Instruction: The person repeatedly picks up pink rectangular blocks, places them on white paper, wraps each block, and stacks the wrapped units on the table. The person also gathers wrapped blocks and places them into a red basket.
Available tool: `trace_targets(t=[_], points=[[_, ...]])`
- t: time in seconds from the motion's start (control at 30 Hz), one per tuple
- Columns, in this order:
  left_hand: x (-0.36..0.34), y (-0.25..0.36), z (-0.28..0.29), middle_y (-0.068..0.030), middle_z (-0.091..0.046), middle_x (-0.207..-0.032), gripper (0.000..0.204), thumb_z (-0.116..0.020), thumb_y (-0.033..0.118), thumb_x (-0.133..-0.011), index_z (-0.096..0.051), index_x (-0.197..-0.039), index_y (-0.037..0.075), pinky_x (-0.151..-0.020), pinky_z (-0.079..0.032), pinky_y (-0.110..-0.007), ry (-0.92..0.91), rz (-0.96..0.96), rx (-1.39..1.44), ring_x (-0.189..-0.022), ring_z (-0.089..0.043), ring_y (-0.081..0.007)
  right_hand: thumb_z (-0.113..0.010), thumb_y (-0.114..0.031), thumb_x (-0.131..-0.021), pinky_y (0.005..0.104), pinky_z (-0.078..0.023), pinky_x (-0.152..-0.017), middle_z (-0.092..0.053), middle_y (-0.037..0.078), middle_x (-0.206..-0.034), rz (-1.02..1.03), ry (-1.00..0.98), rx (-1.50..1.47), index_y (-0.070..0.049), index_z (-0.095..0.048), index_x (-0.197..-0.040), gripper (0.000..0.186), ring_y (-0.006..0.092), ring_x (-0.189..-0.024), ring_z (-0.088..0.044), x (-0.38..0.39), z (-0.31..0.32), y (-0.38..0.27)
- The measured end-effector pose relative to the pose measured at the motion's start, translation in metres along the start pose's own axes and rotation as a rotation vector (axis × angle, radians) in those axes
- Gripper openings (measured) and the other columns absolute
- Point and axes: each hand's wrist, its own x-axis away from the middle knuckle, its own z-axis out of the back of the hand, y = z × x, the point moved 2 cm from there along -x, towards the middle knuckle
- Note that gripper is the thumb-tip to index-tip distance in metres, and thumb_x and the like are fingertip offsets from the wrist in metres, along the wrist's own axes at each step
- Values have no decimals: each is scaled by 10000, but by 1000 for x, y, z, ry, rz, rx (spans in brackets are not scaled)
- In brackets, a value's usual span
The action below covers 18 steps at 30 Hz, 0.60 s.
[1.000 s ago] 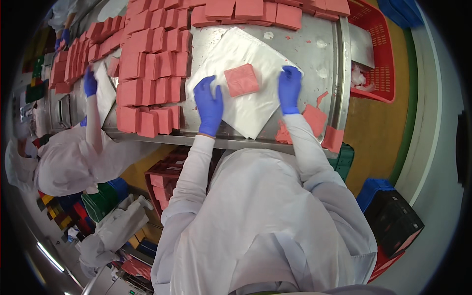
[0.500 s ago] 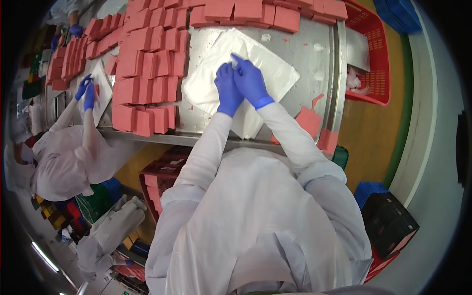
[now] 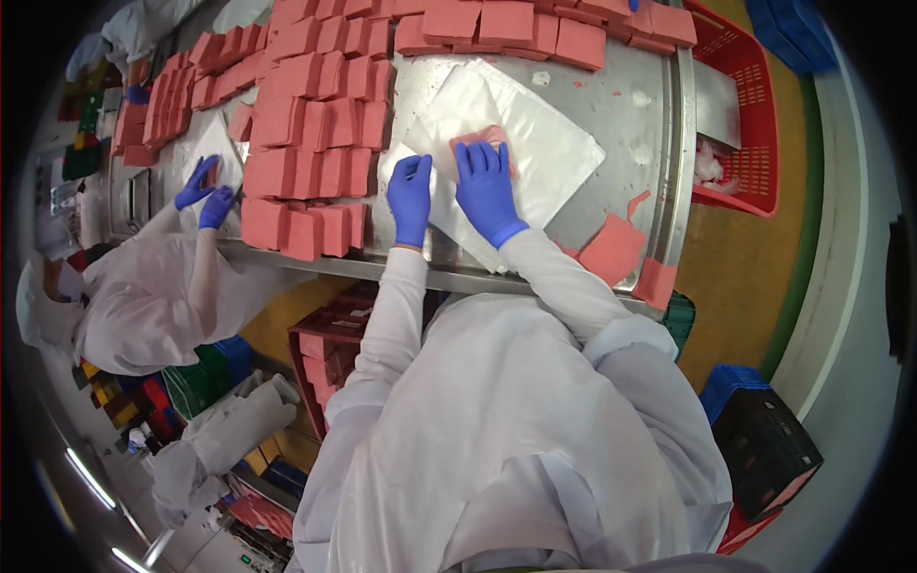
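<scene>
A pile of thin white plastic sheets lies skewed on the metal table in front of me. On it is a flat pink slab, partly under my right hand. That blue-gloved hand lies with its fingers stretched over the slab's near part. To its left, my left hand, gloved too, has its fingers curled closed at a lifted edge of the plastic; its fingertips are partly hidden. Rows of pink blocks stand left of the sheets. More pink slabs line the far side.
At the table's right corner lie a pink piece and another on the rim. Beyond the raised metal edge is a red basket. A co-worker works at the left. Dark crates stand on the floor at the right.
My hands, together over the sheets before, have moved apart. The left has come left and nearer with a plastic edge; the right now lies on a pink slab that was not visible earlier.
</scene>
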Motion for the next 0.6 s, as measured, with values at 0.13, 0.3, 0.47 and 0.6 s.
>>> trace_targets(t=[0.13, 0.3, 0.47, 0.6], points=[[38, 34, -48, -171, -671, -1059, 262, -595, 163, -920, -649, -1105, -14, -760, -482, -273, -186, -115, 155, -920, -644, -211, -685, -196, -794, 463, -347, -1050, -548, 180, -1176, -408, 16, -744, -3, -537, -1233, 501, 344, -1138, -503, 1, 12, 33], [55, 36, -62, -230, -474, -1357, 600, -700, 193, -825, -453, -1319, -42, -970, -426, -407, -398, -786, -672, -1168, -519, -357, -696, -142, -771, 404, -454, -890, -579, 171, -1095, -497, 164, -512, -32, -619, -1121, 375, 337, -1001, -549, -17, 14, 79], [-46, 25, -71, -140, -634, -1033, 414, -763, 274, -780, -619, -1041, -13, -824, -490, -369, -392, 42, 183, -965, -609, -246, -656, -15, -717, 369, -457, -868, -604, 132, -1047, -275, 204, -565, -90, -645, -1063, 355, 296, -944, -573, -22, -5, 74], [-40, 57, -59, -118, -645, -970, 326, -746, 289, -770, -631, -905, 15, -736, -484, -374, -303, -381, -610, -874, -602, -271, -560, 39, -709, 384, -447, -869, -606, 136, -1021, -412, 196, -635, -120, -641, -1042, 377, 321, -944, -553, -26, -4, 73]])
